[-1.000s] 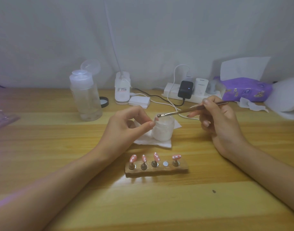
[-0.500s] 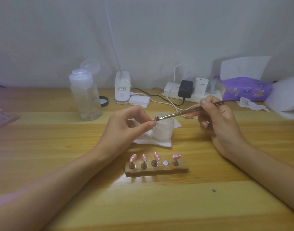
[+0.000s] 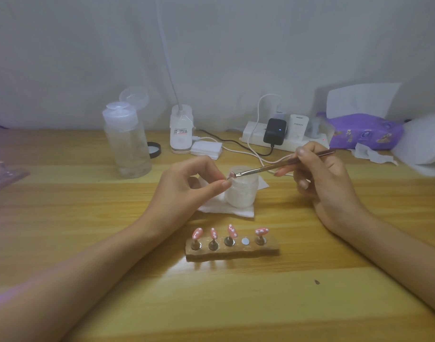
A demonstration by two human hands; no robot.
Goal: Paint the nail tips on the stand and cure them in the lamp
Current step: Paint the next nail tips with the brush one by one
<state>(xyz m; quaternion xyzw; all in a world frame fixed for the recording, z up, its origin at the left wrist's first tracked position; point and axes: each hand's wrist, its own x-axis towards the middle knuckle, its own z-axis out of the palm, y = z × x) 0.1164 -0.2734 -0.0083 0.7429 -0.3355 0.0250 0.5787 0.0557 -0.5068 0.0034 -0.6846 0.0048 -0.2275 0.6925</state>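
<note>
Left hand (image 3: 186,188) pinches small pink nail tip (image 3: 230,175) | right hand (image 3: 320,178) grips thin metal brush (image 3: 273,167), bristles just arrived from 3 o'clock | painting likely starting

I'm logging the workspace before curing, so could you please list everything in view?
stand: one, brown wood, front centre.
nail tips: four, pink with white dots, on the stand.
held nail tip: one, pinkish, above the jar.
brush: one, brown handle, bristles at the held nail tip.
jar: one, white, on a white tissue behind the stand.
bottle: one, clear, back left, lid open.
power strip: one, white, back right, black charger plugged in.
tissue pack: one, purple, far right.
left hand: pinches the held nail tip.
right hand: holds the brush.
</note>
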